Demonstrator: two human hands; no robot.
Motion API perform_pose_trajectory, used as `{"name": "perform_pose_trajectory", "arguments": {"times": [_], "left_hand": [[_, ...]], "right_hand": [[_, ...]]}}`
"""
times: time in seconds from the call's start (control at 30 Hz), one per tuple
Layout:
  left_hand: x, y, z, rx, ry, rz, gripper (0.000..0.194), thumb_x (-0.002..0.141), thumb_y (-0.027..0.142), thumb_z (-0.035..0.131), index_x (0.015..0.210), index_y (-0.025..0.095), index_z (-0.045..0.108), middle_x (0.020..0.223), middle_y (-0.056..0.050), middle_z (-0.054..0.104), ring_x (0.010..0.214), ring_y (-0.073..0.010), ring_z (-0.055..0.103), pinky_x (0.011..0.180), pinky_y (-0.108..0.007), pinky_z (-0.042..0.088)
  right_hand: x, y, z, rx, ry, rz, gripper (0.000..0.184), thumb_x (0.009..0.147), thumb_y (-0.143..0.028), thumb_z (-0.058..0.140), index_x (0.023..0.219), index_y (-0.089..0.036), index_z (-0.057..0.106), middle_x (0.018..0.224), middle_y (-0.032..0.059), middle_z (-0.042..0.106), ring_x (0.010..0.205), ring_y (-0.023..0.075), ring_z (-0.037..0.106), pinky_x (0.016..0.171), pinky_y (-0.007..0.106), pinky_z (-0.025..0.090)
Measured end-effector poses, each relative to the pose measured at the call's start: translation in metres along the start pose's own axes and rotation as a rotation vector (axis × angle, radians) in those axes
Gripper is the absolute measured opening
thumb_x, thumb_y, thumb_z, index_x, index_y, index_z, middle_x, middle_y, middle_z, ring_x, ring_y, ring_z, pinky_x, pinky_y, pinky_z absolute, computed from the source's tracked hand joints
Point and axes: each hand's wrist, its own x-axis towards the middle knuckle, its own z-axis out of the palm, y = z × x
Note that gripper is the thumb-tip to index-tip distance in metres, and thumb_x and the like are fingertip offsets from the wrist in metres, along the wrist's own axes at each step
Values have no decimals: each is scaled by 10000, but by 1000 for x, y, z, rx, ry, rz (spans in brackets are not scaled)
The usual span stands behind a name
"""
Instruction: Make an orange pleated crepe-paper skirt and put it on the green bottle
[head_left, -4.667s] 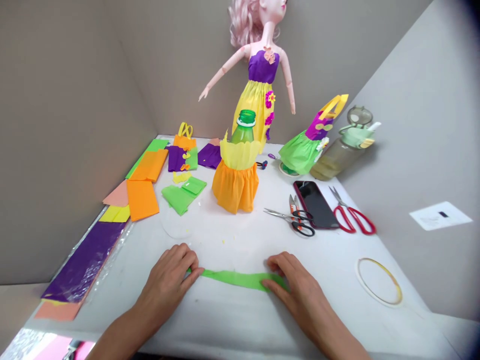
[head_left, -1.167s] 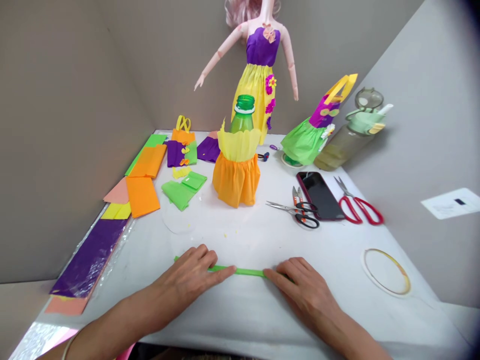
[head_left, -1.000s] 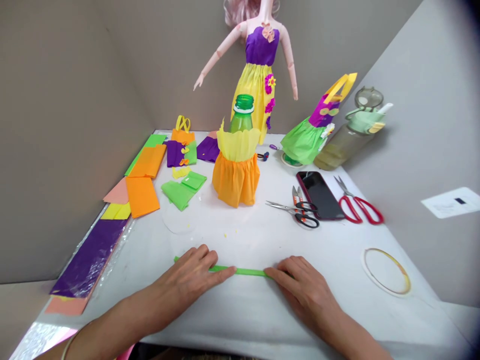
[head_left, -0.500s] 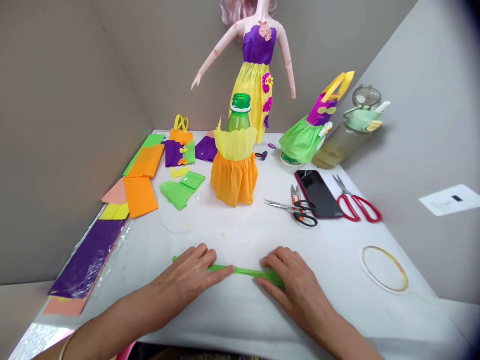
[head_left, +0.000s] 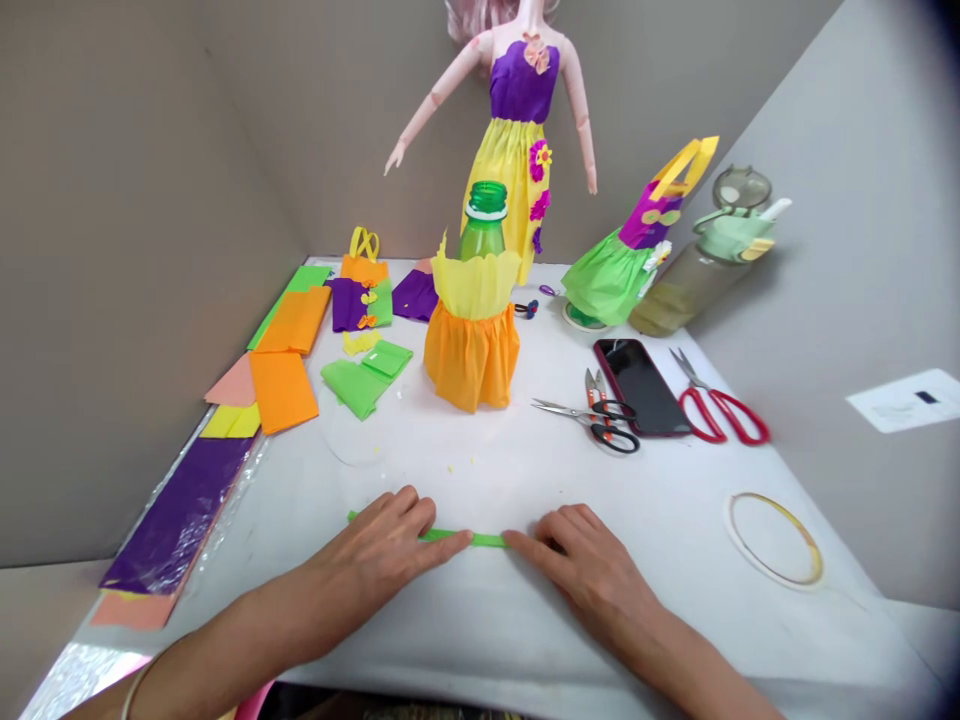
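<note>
A narrow strip of folded green crepe paper [head_left: 457,537] lies flat on the white table [head_left: 660,600] close to its front edge. My left hand [head_left: 375,545] presses down on its left part, and my right hand [head_left: 577,555] rests on its right end. The fingertips of the two hands nearly meet along the strip, with a short green stretch showing between them. Under my right hand the end of the strip is hidden.
Ahead stand a green bottle [head_left: 484,225] in an orange-and-yellow paper skirt and a doll [head_left: 517,150] in a paper gown. Several scissors [head_left: 592,420], a phone [head_left: 641,387], a tape ring [head_left: 774,540] and crepe paper sheets [head_left: 283,390] lie around.
The green strip is much narrower than the wide band of earlier, folded lengthwise. My right hand has slid left along it, closer to my left hand.
</note>
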Motion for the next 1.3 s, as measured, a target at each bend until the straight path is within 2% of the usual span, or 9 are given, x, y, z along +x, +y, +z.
{"name": "perform_pose_trajectory", "arguments": {"times": [0.2,0.37,0.7,0.83,0.97,1.03,1.13,1.2,1.3], "left_hand": [[-1,0,1,-20,-23,-8,867,837,-103,486,1547,358,300,1140,-57,522,1101,-249,458,1001,-420,444],[-1,1,-1,-9,-26,-14,858,844,-102,477,1546,358,302,1178,-53,531,1154,-250,455,1032,-423,431],[-1,4,-5,-15,-36,-33,871,826,-126,449,1534,363,314,1209,-48,527,1188,-245,444,1060,-416,416],[-1,5,-6,-20,-37,-39,866,828,-122,446,1531,365,316,1212,-46,522,1185,-239,445,1061,-411,421],[-4,3,-1,-13,-3,-24,862,832,-124,416,1543,348,297,1234,-60,516,1235,-257,415,1068,-442,419],[-5,2,4,-4,7,-25,842,863,-96,428,1552,361,271,1247,-60,512,1240,-259,406,1065,-445,420],[-3,0,10,23,16,-10,758,909,-33,475,1536,359,311,1178,-54,527,1133,-248,452,1010,-423,442],[0,1,10,54,36,-10,697,912,-24,491,1498,337,384,1101,-51,531,1037,-239,472,969,-412,445],[3,3,7,73,42,-13,649,918,-26,490,1472,306,424,1040,-51,526,968,-233,465,925,-399,442]], "right_hand": [[2,3,-7,-58,-75,-111,360,1012,-60,388,1310,-113,583,820,58,559,748,192,494,740,350,421],[12,-3,-16,-153,-108,-190,356,997,-37,378,1259,-82,616,773,47,554,713,193,503,756,376,435],[-14,17,-21,-261,-162,-142,441,971,11,356,1348,-83,564,926,97,636,817,210,566,826,411,475],[-23,17,-28,-276,-80,-72,441,928,35,395,1300,-86,598,1066,137,670,925,233,590,875,438,480],[-13,-12,-36,-213,96,-38,440,886,45,437,1298,-8,581,1165,194,686,1138,279,578,1015,478,438],[-1,-33,-33,-157,126,-92,417,920,13,376,1262,-26,611,1178,175,708,1204,257,568,1055,432,433],[14,-56,-14,-173,44,-165,446,941,-20,331,1267,-71,631,1225,127,720,1258,227,561,1062,373,460],[18,-61,3,-207,104,-77,462,917,14,325,1258,-41,633,1237,141,716,1207,225,599,1021,362,493],[14,-58,20,-205,89,-27,453,922,12,341,1284,-30,610,1209,156,719,1142,221,632,994,375,508]]}}
